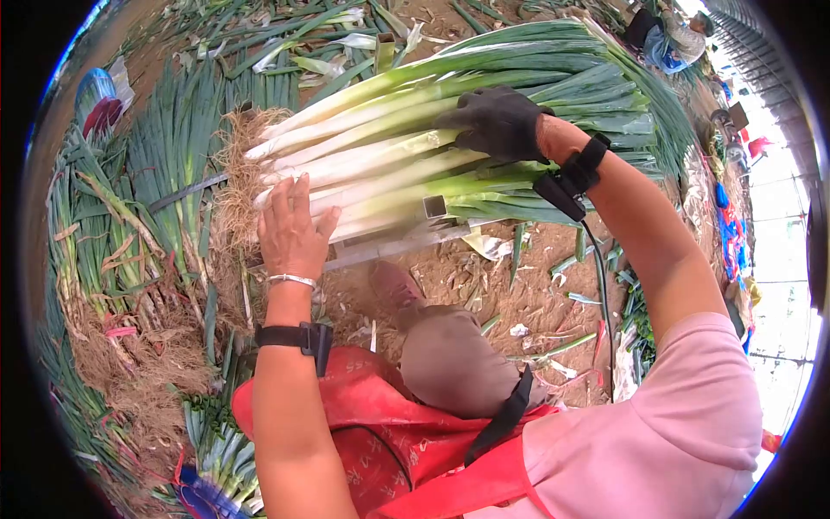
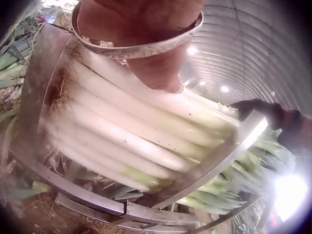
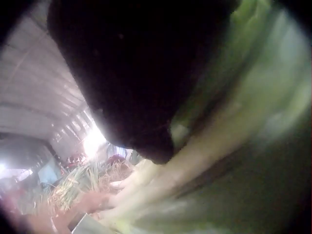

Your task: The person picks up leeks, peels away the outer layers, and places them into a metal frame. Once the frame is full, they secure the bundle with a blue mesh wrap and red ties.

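A thick bundle of long green onions [image 1: 372,143] lies across a metal frame [image 1: 434,207], roots to the left and green leaves to the right. My bare left hand [image 1: 294,223], with a bracelet at the wrist, rests on the white stalks near the roots, fingers extended. In the left wrist view its thumb [image 2: 158,75] lies over the stalks. Farther along, where white turns green, my right hand [image 1: 499,125] in a dark glove has its fingers bent around a stalk. The glove [image 3: 141,73] hides much of that grip in the right wrist view.
More green onions [image 1: 177,173] with tangled roots are heaped on the left. Loose leaves and scraps litter the dirt floor [image 1: 458,285]. My knee [image 1: 454,355] is close below the frame. A cable [image 1: 605,303] hangs from the right wrist camera. Another person [image 1: 679,43] is at the far right.
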Tool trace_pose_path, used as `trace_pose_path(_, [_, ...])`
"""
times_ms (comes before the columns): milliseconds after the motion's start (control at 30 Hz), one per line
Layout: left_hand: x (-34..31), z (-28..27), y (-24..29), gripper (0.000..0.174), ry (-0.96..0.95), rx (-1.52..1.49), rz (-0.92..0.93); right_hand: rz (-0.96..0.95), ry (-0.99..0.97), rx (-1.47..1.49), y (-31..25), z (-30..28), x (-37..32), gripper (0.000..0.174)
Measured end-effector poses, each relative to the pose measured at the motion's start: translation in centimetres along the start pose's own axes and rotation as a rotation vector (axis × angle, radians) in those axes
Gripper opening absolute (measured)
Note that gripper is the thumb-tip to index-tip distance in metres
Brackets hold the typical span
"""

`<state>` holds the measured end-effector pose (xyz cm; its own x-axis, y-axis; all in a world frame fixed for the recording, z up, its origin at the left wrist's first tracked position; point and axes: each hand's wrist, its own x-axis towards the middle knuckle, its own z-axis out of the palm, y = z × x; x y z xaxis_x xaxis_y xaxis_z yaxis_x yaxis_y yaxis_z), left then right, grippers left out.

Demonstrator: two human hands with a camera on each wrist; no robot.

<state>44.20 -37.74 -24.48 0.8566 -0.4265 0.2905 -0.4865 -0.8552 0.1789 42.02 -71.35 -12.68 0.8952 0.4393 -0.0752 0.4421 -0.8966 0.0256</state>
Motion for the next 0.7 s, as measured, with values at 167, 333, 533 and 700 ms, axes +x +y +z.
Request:
trace_pose_path(167, [-0.2, 0.1, 0.0, 0.062, 0.031, 0.009, 0.011, -0.093, 0.152, -0.049, -1.1, 0.8, 1.8, 0.022])
trace_pose_path(333, [-0.2, -0.1, -0.1, 0.062, -0.001, 0.002, -0.002, -0.167, 0.209, -0.192, -2.8, 1.8, 3.0, 0.015])
trace_pose_path(533, [-0.2, 0.0, -0.2, 0.061, 0.005, 0.002, -0.002, -0.131, 0.417, 0.372, -4.1, -0.8, 4.5, 0.008])
trace_pose_path(700, [-0.1, -0.1, -0.2, 0.06, -0.009, -0.003, -0.008, -0.339, 0.38, 0.121, -2.1, 2.8, 5.0, 0.018])
